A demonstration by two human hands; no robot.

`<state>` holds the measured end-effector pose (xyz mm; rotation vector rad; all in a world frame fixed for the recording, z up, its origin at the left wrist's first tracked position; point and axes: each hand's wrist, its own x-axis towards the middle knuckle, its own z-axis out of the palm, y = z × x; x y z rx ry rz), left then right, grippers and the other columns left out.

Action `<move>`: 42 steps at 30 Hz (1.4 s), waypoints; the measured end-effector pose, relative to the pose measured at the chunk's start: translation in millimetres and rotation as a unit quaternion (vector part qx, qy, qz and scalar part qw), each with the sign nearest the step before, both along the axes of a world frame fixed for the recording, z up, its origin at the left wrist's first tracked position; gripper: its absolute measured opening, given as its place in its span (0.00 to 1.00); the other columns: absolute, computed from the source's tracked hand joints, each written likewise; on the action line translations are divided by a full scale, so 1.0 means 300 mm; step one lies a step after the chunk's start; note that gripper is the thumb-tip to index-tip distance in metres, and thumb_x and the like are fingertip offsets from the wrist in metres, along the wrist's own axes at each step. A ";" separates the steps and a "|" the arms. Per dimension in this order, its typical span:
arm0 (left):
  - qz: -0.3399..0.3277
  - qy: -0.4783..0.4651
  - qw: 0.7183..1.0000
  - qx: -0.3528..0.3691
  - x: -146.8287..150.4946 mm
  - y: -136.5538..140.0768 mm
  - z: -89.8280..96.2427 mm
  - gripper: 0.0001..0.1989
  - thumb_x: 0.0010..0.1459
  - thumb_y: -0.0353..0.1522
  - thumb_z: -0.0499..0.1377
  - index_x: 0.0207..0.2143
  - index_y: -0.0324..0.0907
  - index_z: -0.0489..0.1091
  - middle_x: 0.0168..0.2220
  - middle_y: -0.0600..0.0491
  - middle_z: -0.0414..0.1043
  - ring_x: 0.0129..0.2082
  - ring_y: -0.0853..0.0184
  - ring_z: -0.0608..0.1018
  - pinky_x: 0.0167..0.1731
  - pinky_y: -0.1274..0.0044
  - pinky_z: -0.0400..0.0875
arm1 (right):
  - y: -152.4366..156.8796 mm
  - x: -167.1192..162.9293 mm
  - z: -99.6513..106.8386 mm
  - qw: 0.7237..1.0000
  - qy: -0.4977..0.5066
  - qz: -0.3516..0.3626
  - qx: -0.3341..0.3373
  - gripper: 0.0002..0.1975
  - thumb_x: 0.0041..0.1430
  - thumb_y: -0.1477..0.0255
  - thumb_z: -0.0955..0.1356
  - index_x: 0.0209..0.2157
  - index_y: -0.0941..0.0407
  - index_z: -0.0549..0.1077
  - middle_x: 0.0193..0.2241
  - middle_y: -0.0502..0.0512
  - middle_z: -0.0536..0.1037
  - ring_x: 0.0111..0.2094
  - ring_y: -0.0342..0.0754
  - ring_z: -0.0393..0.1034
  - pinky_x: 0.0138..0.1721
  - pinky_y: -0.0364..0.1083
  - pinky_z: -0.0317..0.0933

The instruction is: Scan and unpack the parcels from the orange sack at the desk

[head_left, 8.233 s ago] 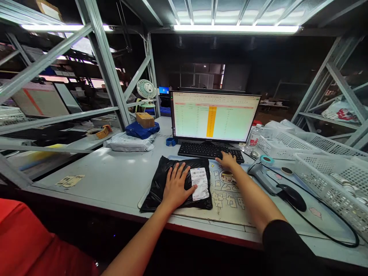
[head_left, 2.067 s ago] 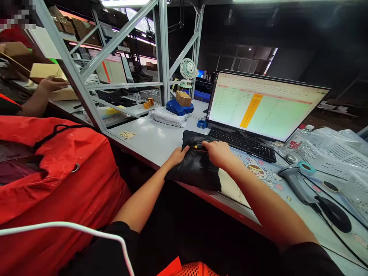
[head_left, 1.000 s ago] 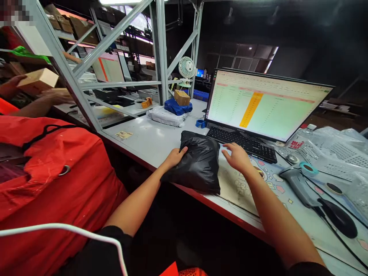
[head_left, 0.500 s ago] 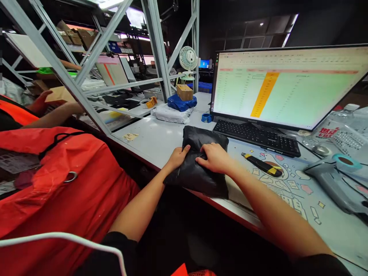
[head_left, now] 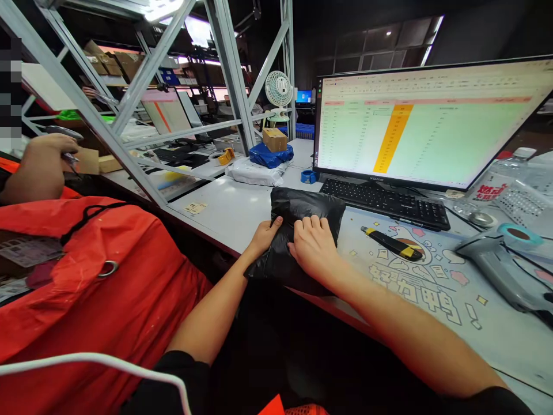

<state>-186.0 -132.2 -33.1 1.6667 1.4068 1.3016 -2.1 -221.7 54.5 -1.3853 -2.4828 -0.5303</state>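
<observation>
A black plastic parcel bag lies at the table's front edge, its surface wrinkled and its near side reaching over the edge. My left hand grips the bag's left side, thumb on top. Across the middle of the bag lies my right hand, its fingers curled into the plastic; the fingertips are partly hidden. To the right, a yellow and black utility knife rests on a printed desk mat, apart from both hands. What the bag contains is hidden.
Behind the bag are a keyboard and a monitor. A grey barcode scanner lies at right. Wrapped parcels are stacked farther back. At left stand a red sack and a metal frame; beyond is a co-worker's hand.
My right hand has turned and its fingers have shifted on the bag. A pale edge beneath the bag's right side no longer shows. The co-worker's hand has risen, holding a scanner-like device.
</observation>
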 end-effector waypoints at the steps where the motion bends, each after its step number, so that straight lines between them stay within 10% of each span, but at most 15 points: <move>1: 0.002 0.003 1.000 0.006 0.000 0.003 -0.001 0.39 0.49 0.71 0.50 0.19 0.44 0.57 0.20 0.54 0.58 0.24 0.67 0.62 0.26 0.74 0.59 | 0.010 0.011 0.003 1.000 0.002 0.004 -0.006 0.15 0.68 0.64 0.69 0.47 0.62 0.73 0.44 0.70 0.77 0.48 0.63 0.67 0.52 0.57 0.57; 8: 0.059 0.072 0.978 0.186 -0.014 0.006 0.133 0.32 0.56 0.51 0.64 0.56 0.40 0.70 0.57 0.41 0.72 0.51 0.56 0.76 0.48 0.67 0.72 | 0.044 0.048 -0.003 0.999 0.007 0.028 -0.039 0.17 0.71 0.61 0.67 0.48 0.61 0.75 0.48 0.67 0.78 0.51 0.62 0.67 0.55 0.57 0.56; 15: -0.224 0.360 0.882 0.206 0.012 0.005 0.290 0.30 0.57 0.33 0.64 0.63 0.48 0.71 0.69 0.47 0.65 0.71 0.51 0.64 0.70 0.57 0.58 | -0.052 -0.011 -0.075 0.995 0.005 0.067 0.075 0.13 0.72 0.75 0.62 0.44 0.61 0.78 0.42 0.66 0.75 0.45 0.59 0.67 0.49 0.56 0.60; 25: -0.056 0.472 0.833 0.284 0.053 -0.102 0.285 0.20 0.64 0.31 0.57 0.56 0.40 0.77 0.56 0.45 0.80 0.57 0.53 0.80 0.57 0.64 0.75 | -0.226 -0.032 -0.021 0.995 -0.087 0.009 -0.054 0.10 0.70 0.78 0.62 0.44 0.64 0.74 0.39 0.69 0.78 0.40 0.58 0.76 0.35 0.48 0.68; 42: 0.079 0.338 0.923 0.168 -0.079 -0.025 0.278 0.16 0.62 0.34 0.55 0.43 0.44 0.83 0.43 0.48 0.85 0.45 0.55 0.83 0.42 0.70 0.73 | -0.202 0.030 0.066 0.983 -0.128 0.030 -0.127 0.09 0.68 0.76 0.68 0.47 0.63 0.76 0.40 0.67 0.80 0.43 0.58 0.77 0.38 0.49 0.66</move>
